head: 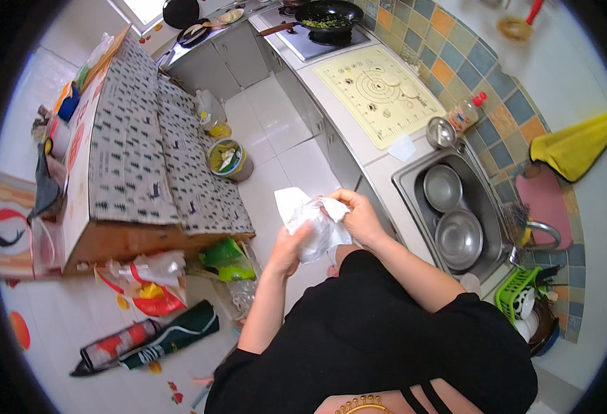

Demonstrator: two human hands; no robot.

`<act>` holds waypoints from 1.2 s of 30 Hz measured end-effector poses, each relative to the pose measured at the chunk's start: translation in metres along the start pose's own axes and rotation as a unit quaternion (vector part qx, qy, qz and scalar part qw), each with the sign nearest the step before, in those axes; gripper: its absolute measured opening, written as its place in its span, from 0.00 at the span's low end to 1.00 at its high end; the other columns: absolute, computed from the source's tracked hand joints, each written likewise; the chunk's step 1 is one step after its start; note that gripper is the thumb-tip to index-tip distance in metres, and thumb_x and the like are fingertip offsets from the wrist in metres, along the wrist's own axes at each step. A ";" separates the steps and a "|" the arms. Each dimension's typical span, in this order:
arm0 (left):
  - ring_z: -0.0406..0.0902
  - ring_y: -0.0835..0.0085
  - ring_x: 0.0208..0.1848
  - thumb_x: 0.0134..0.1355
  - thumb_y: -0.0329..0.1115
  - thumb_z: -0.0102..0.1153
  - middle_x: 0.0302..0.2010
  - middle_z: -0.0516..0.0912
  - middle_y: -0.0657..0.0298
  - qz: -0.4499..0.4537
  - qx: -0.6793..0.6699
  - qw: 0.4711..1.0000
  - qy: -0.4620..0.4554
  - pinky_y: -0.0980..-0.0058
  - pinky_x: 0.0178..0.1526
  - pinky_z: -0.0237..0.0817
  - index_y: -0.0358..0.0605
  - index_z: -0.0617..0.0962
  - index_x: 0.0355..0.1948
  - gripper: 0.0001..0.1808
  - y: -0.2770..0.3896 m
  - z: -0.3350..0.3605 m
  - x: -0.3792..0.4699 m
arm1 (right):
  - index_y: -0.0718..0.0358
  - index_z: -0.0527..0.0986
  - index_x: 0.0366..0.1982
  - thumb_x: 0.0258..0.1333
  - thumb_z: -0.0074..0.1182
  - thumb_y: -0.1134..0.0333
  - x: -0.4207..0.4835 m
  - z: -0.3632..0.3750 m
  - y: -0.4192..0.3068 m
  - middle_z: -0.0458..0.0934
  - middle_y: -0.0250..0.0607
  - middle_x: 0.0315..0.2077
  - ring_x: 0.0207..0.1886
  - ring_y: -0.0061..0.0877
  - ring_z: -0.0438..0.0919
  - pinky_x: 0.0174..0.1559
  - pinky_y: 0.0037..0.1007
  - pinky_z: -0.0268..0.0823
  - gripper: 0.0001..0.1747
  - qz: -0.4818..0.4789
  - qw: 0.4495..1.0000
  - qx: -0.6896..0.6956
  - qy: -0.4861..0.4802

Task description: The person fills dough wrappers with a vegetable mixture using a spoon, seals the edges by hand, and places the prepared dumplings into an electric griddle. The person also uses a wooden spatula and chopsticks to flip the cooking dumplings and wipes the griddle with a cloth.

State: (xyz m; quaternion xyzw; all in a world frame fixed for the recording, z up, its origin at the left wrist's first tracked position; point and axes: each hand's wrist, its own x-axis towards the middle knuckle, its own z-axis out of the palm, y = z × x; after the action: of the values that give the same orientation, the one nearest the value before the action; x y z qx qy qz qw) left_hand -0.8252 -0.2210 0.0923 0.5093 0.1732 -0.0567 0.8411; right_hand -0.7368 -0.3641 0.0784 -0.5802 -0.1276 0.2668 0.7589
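Note:
Both hands meet in front of my body, above the tiled floor, around a crumpled white paper towel or thin cloth (316, 227). My left hand (290, 246) grips its lower left side, the thumb lying over it. At the upper right edge, my right hand (356, 212) pinches the same white piece, fingers bent. Whether anything is wrapped inside cannot be seen. To the right, a steel sink (404, 181) holds two metal bowls (458, 239). A cream silicone baking mat (355, 98) with thin pale rounds on it lies on the counter, a white sheet (401, 148) by its near corner.
A wok (329, 20) with chopped greens stands on the gas stove (303, 44). A waste bin (244, 168) and oil bottle (219, 129) are on the floor beside a cloth-covered cabinet (127, 155). A metal cup (441, 132) and green dish rack (513, 292) flank the sink.

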 end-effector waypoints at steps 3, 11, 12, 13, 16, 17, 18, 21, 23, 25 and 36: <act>0.72 0.74 0.50 0.60 0.39 0.57 0.49 0.75 0.61 0.011 0.061 0.998 -0.011 0.74 0.52 0.64 0.36 0.70 0.54 0.25 0.027 -0.006 0.057 | 0.66 0.78 0.35 0.51 0.58 0.74 0.056 -0.007 -0.009 0.79 0.32 0.31 0.37 0.16 0.75 0.41 0.20 0.67 0.07 -0.007 0.999 -0.016 0.030; 0.74 0.79 0.41 0.65 0.43 0.52 0.41 0.80 0.63 0.058 0.153 0.984 0.071 0.79 0.43 0.66 0.34 0.77 0.46 0.20 0.128 -0.059 0.199 | 0.71 0.75 0.37 0.63 0.48 0.64 0.234 -0.007 -0.045 0.79 0.36 0.30 0.32 0.15 0.76 0.34 0.20 0.68 0.14 0.039 0.999 0.019 0.017; 0.75 0.80 0.37 0.64 0.43 0.54 0.36 0.81 0.64 0.059 0.142 0.985 0.079 0.80 0.40 0.66 0.33 0.79 0.42 0.19 0.139 -0.068 0.215 | 0.70 0.75 0.36 0.63 0.48 0.62 0.255 -0.001 -0.049 0.79 0.34 0.27 0.30 0.15 0.75 0.32 0.20 0.68 0.16 0.030 0.999 -0.001 0.029; 0.75 0.81 0.34 0.62 0.42 0.56 0.33 0.82 0.65 0.058 0.128 0.984 0.111 0.81 0.38 0.66 0.32 0.80 0.39 0.19 0.155 -0.072 0.229 | 0.70 0.75 0.36 0.63 0.48 0.62 0.277 0.001 -0.049 0.78 0.34 0.27 0.29 0.15 0.75 0.32 0.20 0.68 0.16 0.029 0.999 -0.027 0.015; 0.75 0.82 0.33 0.61 0.42 0.57 0.32 0.82 0.64 0.106 0.148 0.971 0.154 0.82 0.37 0.66 0.31 0.81 0.35 0.18 0.180 -0.102 0.265 | 0.70 0.75 0.34 0.62 0.50 0.59 0.341 0.018 -0.056 0.77 0.32 0.25 0.26 0.13 0.72 0.29 0.20 0.65 0.18 0.033 0.998 -0.046 -0.025; 0.74 0.82 0.33 0.63 0.43 0.56 0.32 0.82 0.64 0.113 0.149 0.965 0.183 0.82 0.37 0.66 0.32 0.81 0.36 0.20 0.188 -0.113 0.278 | 0.70 0.75 0.33 0.62 0.50 0.59 0.362 0.023 -0.056 0.77 0.32 0.25 0.26 0.13 0.72 0.29 0.20 0.65 0.18 0.045 0.996 -0.066 -0.039; 0.74 0.82 0.33 0.63 0.45 0.54 0.32 0.82 0.64 0.118 0.144 0.962 0.202 0.81 0.38 0.66 0.32 0.81 0.36 0.21 0.196 -0.126 0.291 | 0.69 0.75 0.33 0.61 0.51 0.59 0.383 0.029 -0.056 0.77 0.32 0.25 0.26 0.13 0.72 0.30 0.20 0.65 0.17 0.055 0.994 -0.083 -0.054; 0.76 0.79 0.38 0.66 0.46 0.49 0.38 0.81 0.62 0.088 0.056 0.969 0.224 0.80 0.41 0.66 0.32 0.78 0.42 0.23 0.218 -0.175 0.336 | 0.69 0.75 0.34 0.58 0.54 0.61 0.449 0.044 -0.052 0.77 0.32 0.25 0.28 0.13 0.72 0.32 0.19 0.65 0.15 0.041 0.992 -0.084 -0.084; 0.76 0.77 0.41 0.66 0.43 0.49 0.43 0.80 0.59 0.102 -0.014 0.971 0.214 0.78 0.45 0.66 0.31 0.75 0.47 0.21 0.242 -0.199 0.370 | 0.68 0.74 0.35 0.56 0.56 0.63 0.496 0.055 -0.046 0.78 0.32 0.26 0.30 0.14 0.73 0.33 0.19 0.65 0.14 0.015 0.993 -0.066 -0.093; 0.76 0.75 0.43 0.66 0.40 0.49 0.45 0.79 0.58 0.096 0.004 0.975 0.201 0.77 0.47 0.66 0.31 0.73 0.49 0.20 0.272 -0.224 0.400 | 0.67 0.73 0.37 0.55 0.57 0.63 0.539 0.069 -0.052 0.79 0.34 0.29 0.31 0.14 0.74 0.34 0.19 0.65 0.14 0.064 0.993 -0.051 -0.079; 0.71 0.86 0.27 0.58 0.26 0.38 0.30 0.78 0.67 0.011 0.052 0.999 0.009 0.88 0.27 0.61 0.37 0.79 0.36 0.15 0.436 -0.384 0.553 | 0.59 0.72 0.23 0.55 0.44 0.76 0.780 0.127 -0.059 0.71 0.24 0.25 0.31 0.14 0.68 0.37 0.18 0.60 0.08 0.085 0.984 0.059 -0.143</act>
State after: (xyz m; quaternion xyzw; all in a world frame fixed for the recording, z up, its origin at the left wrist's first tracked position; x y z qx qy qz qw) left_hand -0.2797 0.3673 0.1024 0.5546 0.1720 -0.0518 0.8125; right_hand -0.1417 0.1597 0.0813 -0.4995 -0.1689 0.4173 0.7402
